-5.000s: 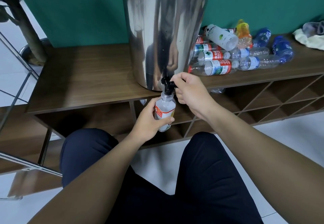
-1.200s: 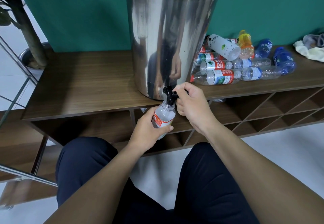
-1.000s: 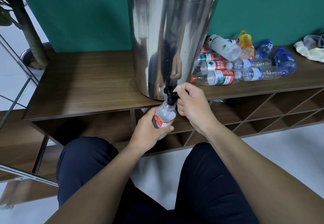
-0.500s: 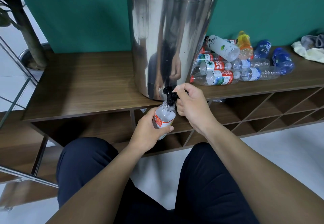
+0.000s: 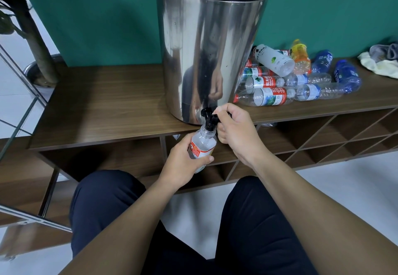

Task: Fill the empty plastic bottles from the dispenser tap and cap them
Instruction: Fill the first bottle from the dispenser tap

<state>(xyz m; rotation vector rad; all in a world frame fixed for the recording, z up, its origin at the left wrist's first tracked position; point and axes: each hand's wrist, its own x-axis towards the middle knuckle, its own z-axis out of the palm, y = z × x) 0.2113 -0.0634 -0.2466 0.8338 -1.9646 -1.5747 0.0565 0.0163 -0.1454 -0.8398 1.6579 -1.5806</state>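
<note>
While the left hand (image 5: 183, 162) gripped the bottle (image 5: 201, 145) under the tap (image 5: 208, 117), its mouth needed to stay centred; the right hand (image 5: 233, 130) pinched the lever, ready to release before overflow.

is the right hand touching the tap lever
Touching: the head view shows the right hand with fingers curled round the black tap lever, no gap.
</note>
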